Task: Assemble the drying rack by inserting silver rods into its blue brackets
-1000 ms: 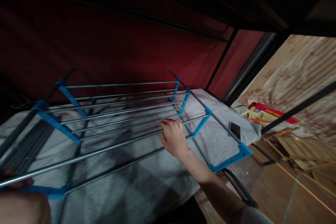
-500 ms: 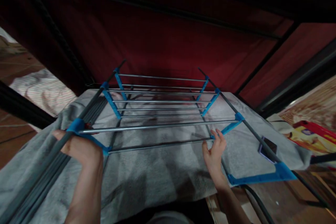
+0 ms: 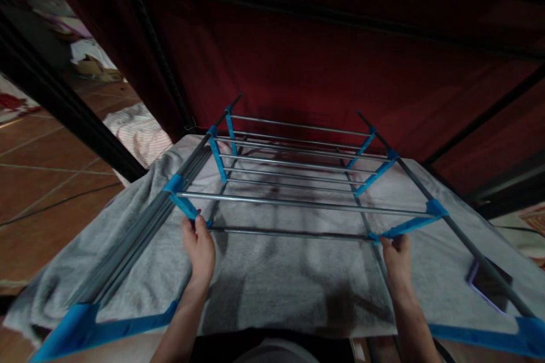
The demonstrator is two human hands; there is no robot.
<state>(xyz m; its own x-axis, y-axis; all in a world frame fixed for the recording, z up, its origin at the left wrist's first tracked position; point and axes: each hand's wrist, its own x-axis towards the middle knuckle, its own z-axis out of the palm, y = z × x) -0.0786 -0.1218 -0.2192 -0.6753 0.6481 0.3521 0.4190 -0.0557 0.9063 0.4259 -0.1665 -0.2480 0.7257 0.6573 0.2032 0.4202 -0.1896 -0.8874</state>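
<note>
A rack (image 3: pixel 293 204) of thin grey metal tubes joined by blue plastic brackets lies on a grey cloth. My left hand (image 3: pixel 199 249) closes on the lower end of the left blue bracket (image 3: pixel 185 202), thumb on top. On the other side, my right hand (image 3: pixel 397 258) has its fingers curled round the right blue bracket (image 3: pixel 406 228) near its lower corner. Two crossbars span between these brackets. Farther off, several more crossbars run between blue brackets. My fingertips are partly hidden beneath the brackets.
Several loose grey tubes (image 3: pixel 140 238) lie along the left side of the grey blanket (image 3: pixel 281 283). A phone (image 3: pixel 489 283) rests on the right, partly under a side tube. Dark red fabric (image 3: pixel 306 68) stands behind the rack. Floor tiles (image 3: pixel 55 176) show at left.
My left hand has moved from the upper left joint down to the bracket's lower end. My right hand has closed on the right bracket. The view has shifted left.
</note>
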